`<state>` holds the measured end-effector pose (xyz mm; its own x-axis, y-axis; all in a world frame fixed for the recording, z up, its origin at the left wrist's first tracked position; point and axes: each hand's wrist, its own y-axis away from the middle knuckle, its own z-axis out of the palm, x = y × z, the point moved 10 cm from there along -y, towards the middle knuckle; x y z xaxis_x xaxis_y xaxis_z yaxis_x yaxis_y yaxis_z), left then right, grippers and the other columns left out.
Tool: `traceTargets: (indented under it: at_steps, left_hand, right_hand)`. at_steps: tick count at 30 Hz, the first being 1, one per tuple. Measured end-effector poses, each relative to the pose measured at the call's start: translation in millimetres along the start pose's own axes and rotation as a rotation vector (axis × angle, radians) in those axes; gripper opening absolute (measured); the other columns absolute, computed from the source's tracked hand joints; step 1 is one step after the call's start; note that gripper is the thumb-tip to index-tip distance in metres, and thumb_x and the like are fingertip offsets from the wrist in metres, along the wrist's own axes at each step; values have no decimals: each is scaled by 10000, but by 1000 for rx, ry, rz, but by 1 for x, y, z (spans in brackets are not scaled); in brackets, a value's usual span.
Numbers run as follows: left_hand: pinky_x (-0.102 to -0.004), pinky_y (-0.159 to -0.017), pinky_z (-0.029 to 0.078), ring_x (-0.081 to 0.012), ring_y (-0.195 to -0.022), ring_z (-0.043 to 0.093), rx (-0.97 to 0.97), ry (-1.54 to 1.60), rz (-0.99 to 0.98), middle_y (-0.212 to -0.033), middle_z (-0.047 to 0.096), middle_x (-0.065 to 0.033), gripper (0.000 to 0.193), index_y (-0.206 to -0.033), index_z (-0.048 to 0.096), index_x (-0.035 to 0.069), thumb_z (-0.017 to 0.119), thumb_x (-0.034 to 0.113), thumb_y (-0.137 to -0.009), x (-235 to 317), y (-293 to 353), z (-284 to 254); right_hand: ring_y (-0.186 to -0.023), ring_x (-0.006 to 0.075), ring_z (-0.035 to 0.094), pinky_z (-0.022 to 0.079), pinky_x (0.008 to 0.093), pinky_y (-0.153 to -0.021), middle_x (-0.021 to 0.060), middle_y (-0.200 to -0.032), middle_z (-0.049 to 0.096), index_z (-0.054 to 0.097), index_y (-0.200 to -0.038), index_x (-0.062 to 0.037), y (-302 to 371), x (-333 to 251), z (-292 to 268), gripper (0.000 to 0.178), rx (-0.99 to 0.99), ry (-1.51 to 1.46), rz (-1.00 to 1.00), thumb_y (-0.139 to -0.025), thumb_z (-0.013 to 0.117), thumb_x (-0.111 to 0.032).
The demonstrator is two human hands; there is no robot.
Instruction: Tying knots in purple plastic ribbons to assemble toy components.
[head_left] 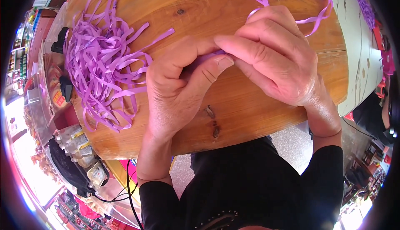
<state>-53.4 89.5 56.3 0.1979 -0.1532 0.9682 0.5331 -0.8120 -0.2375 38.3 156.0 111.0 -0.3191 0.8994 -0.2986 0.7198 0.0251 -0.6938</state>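
Note:
Over the middle of the wooden table, my two hands meet at the fingertips around a purple ribbon (216,53). My left hand (179,80) is closed, its thumb and index finger pinching the ribbon. My right hand (273,57) is closed too, with thumb and index finger on the same short stretch of ribbon; its other fingers are curled. Most of that ribbon is hidden by the hands. A long purple ribbon loop (320,15) lies beyond my right hand; whether it joins the held piece I cannot tell. Left of my left hand sits a tangled heap of purple ribbons (104,59).
The wooden table (200,17) has a rounded near edge in front of my body. A white marbled surface (352,42) adjoins it at the right, with more purple ribbon (364,7). Clear plastic bins and a black bag (66,167) stand at the left, with dark cables below.

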Motion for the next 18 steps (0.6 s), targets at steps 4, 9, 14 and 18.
traceTargets:
  at_steps: [4,9,14,18]
  left_hand:
    - [-172,-565,390,-40,-620,491,60,-82,-37,-714,574,6,77,-869,637,-16,642,-32,-794,7,0,-16]
    - [-160,-543,360,-27,-585,461,195,-288,-10,-700,562,11,75,-830,628,-17,630,-66,-773,33,2,-63]
    - [-156,-587,347,-34,-652,461,312,-506,82,-725,544,21,96,-818,614,-22,605,-101,-765,76,21,-119]
    - [-157,-595,323,-32,-654,424,417,-576,83,-732,525,31,118,-858,608,-18,594,-105,-779,87,56,-175]
  right_hand:
    - [-727,222,544,433,325,-620,74,-740,561,631,-858,3,-1,1,-5,281,-10,25,-13,-598,709,75]
    - [-802,197,580,447,287,-682,94,-833,602,615,-886,0,-12,30,-41,199,51,167,111,-709,632,89]
    - [-898,152,576,432,234,-762,81,-946,611,600,-924,-3,2,68,-71,149,152,60,297,-801,575,77]
    - [-783,113,561,430,202,-700,51,-874,599,598,-898,1,2,70,-75,134,153,49,298,-786,588,73]
